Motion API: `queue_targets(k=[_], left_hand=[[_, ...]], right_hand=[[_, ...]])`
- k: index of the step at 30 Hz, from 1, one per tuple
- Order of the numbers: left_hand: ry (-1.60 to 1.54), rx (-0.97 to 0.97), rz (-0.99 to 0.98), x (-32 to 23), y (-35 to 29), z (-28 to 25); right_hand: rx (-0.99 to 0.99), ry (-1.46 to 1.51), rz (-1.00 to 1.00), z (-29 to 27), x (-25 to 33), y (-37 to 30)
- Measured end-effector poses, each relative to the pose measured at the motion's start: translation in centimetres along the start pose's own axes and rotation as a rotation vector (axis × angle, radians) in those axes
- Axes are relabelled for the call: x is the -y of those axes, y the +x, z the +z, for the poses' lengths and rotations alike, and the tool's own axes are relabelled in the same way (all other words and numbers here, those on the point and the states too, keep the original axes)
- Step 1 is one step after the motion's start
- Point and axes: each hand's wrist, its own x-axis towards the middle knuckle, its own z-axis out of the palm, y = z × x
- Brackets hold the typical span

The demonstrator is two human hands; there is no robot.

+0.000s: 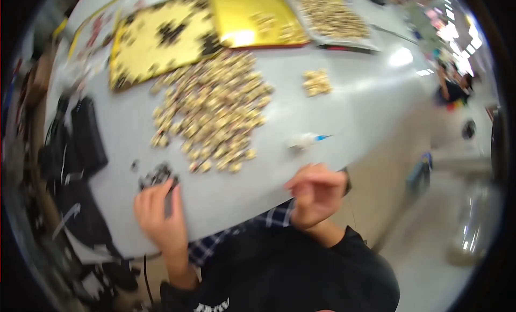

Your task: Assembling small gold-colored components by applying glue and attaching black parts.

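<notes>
My left hand (161, 210) is at the near left of the table, its thumb and forefinger close together beside a small heap of black pieces (157, 175). Whether a piece is between those fingertips is too blurred to tell. Over the table's near edge, my right hand (318, 194) is raised with its fingers curled toward the thumb; anything in them is hidden. A small white bottle (302, 141) with a blue needle tip lies just beyond it. In the middle spreads a large pile of small cream-coloured pieces (215, 108), with dark parts showing on some.
Along the back stand a yellow tray (137, 54) with black pieces, a shiny gold tray (236, 30) with a few cream pieces, and a full tray of cream pieces (336, 19). A small cream cluster (317, 82) sits at the right. Black cases (88, 135) line the left edge.
</notes>
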Motion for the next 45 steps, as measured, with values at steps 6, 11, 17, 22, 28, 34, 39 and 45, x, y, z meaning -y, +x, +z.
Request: queue_targets(k=[6, 11, 17, 22, 28, 34, 39, 45], left_hand=[[-0.094, -0.067, -0.022, -0.7, -1.2, -1.0], [-0.254, -0.055, -0.158, -0.2, -2.0, -1.6], [-0.542, -0.149, -0.150, -1.2, -2.2, -0.8], [-0.779, -0.120, -0.284, -1.1, -2.4, 0.6], [-1.014, -0.045, -0.445, -2.4, -2.1, 0.9], [-1.025, 0.000, -0.449, -2.7, -2.0, 1.5], [-0.905, -0.008, -0.291, -3.1, -1.8, 1.5], [-0.818, 0.085, -0.149, -3.6, -1.6, 2.3]], right_hand=[[-0.132, 0.055, -0.024, -2.2, -0.4, -1.3], [-0.299, 0.043, 0.025, -3.9, -1.4, -1.4], [-0.376, -0.057, 0.031, -4.2, -3.7, -0.1], [-0.172, -0.169, 0.174, -4.2, -3.2, 0.0], [0.041, -0.304, 0.279, -3.7, -3.8, 0.4], [0.000, -0.264, 0.442, -3.0, -3.5, 0.7], [0.124, -0.300, 0.357, -3.0, -3.9, 0.3], [0.093, -0.223, 0.361, -3.1, -4.1, -0.1]])
